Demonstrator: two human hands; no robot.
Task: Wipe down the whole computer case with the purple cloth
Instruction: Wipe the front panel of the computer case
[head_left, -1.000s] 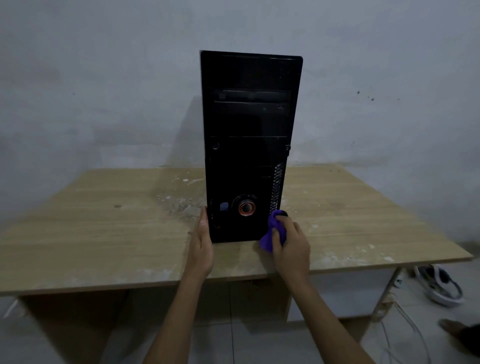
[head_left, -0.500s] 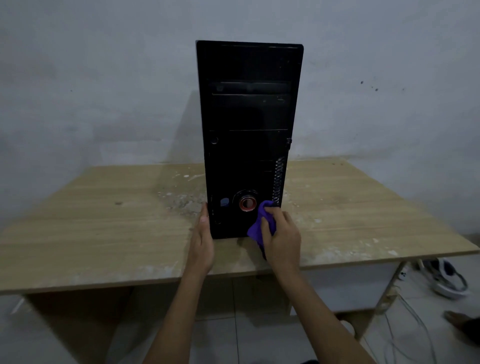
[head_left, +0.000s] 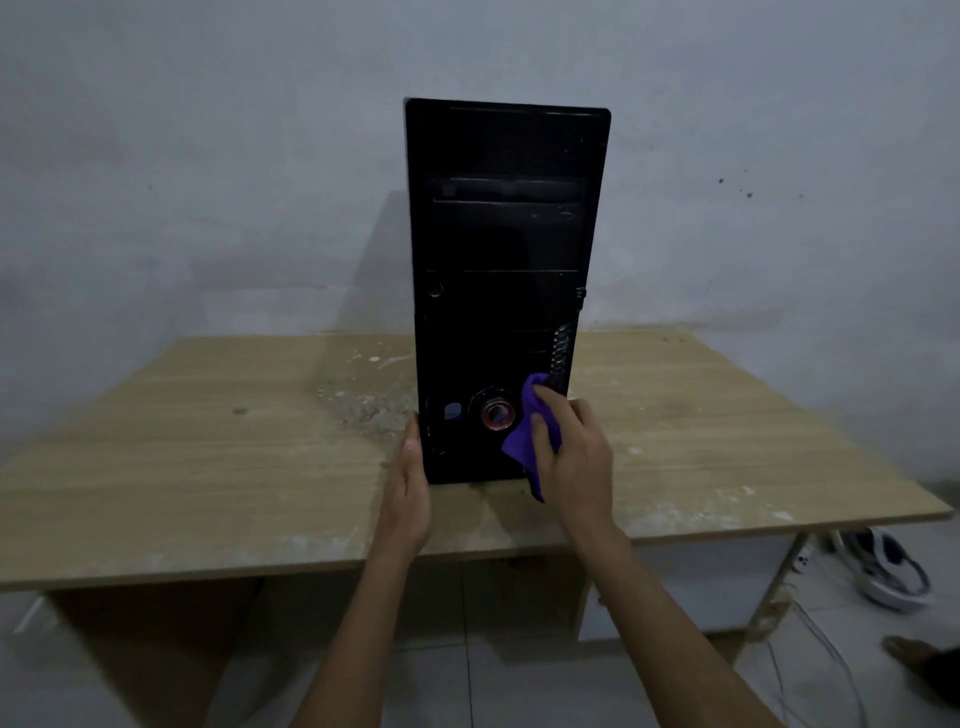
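Now, from the head camera: the computer case (head_left: 506, 291) stands upright on the wooden table (head_left: 208, 457), and the wiping is on its lower front panel. Right hand (head_left: 574, 457) has the purple cloth (head_left: 524, 436) bunched under curled fingers, pressed just right of the ringed button (head_left: 497, 414). Left hand (head_left: 410, 493) lies flat, fingers straight, bracing the case's lower left edge. Compared with a second ago, the cloth has climbed from the bottom right corner onto the front face. Most of the panel looks unwiped, so the next move probably calls for long upward strokes, the left hand steadying.
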